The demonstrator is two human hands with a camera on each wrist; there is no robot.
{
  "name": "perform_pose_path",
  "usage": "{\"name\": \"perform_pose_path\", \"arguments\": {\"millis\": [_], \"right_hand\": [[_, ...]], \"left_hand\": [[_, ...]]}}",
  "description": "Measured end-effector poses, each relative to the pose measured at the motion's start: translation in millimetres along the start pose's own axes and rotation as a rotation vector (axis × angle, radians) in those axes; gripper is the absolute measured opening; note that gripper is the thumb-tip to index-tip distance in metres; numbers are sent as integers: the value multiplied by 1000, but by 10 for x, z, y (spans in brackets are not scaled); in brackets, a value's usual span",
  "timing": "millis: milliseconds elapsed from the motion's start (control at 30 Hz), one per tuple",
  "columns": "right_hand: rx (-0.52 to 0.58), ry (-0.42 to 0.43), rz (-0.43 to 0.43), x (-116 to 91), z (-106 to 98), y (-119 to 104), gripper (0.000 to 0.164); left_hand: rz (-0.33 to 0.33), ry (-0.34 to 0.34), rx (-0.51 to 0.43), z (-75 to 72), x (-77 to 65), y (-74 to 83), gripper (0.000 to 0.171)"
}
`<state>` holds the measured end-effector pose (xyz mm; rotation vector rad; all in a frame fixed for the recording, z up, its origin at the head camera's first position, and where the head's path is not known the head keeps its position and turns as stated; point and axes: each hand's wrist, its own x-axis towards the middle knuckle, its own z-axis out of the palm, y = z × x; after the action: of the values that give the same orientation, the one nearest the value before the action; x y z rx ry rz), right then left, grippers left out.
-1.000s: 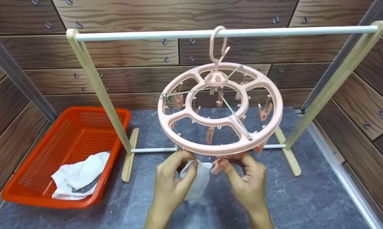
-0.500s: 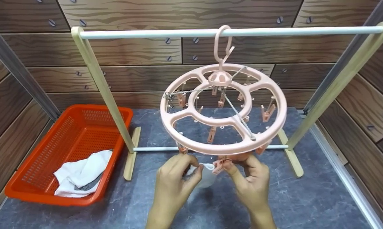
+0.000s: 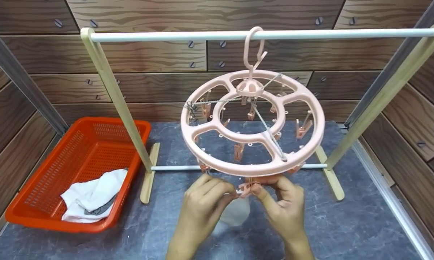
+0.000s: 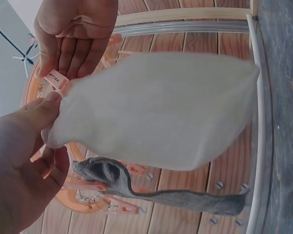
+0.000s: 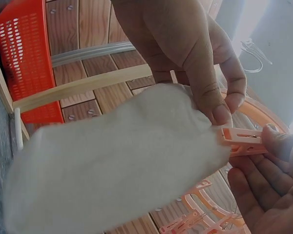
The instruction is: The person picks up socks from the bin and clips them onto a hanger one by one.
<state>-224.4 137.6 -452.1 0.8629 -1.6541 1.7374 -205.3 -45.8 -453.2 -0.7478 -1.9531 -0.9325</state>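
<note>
My left hand (image 3: 206,204) pinches the cuff of a white sock (image 4: 156,109), which hangs down below the fingers. In the right hand (image 3: 283,202), thumb and fingers squeeze a pink clothespin (image 5: 241,139). The clothespin's jaws are at the sock's cuff, around its edge in the right wrist view. Above both hands is a round pink clip hanger (image 3: 238,168), hooked over a white rod (image 3: 148,37). A grey sock (image 4: 176,197) hangs from the hanger beside the white one, seen in the left wrist view.
At the left stands a red perforated basket (image 3: 105,153) with white and grey socks (image 3: 94,193) in it. The rod rests on a wooden stand (image 3: 121,104) on a dark marbled tabletop (image 3: 350,227). Several other pink clothespins (image 3: 238,151) dangle from the hanger.
My left hand has moved right and carried the sock's cuff up to the clothespin, which the cuff now meets. The right hand has stayed almost in place, still squeezing the clothespin.
</note>
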Motion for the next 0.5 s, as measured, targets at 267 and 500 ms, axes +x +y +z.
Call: {"name": "perform_pose_path", "arguments": {"millis": [267, 500], "right_hand": [[33, -60, -10, 11, -71, 4, 15], [67, -80, -11, -1, -72, 18, 15]], "left_hand": [[74, 6, -34, -55, 21, -52, 10], [120, 35, -42, -39, 12, -50, 10]]}}
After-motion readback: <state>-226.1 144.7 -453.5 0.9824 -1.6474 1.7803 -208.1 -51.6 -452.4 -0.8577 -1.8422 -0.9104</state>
